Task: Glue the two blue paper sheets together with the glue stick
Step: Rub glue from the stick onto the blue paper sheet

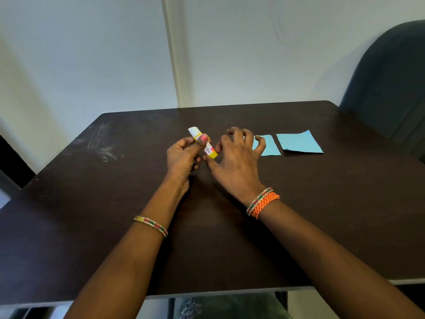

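Observation:
A glue stick (210,151) with a white cap and a yellow body is held tilted above the middle of the dark table (299,215). My left hand (182,157) grips it around the middle, thumb on top. My right hand (239,155) hovers just right of the stick's yellow end, fingers spread and curled, thumb near that end, holding nothing. Two light blue paper sheets lie flat side by side to the right: the nearer sheet (270,147) is partly hidden by my right fingers, the farther sheet (300,142) lies fully in view.
A dark padded chair (388,81) stands past the table's right far corner. White scuff marks (103,146) streak the left part of the tabletop. A pale wall rises behind the table's far edge.

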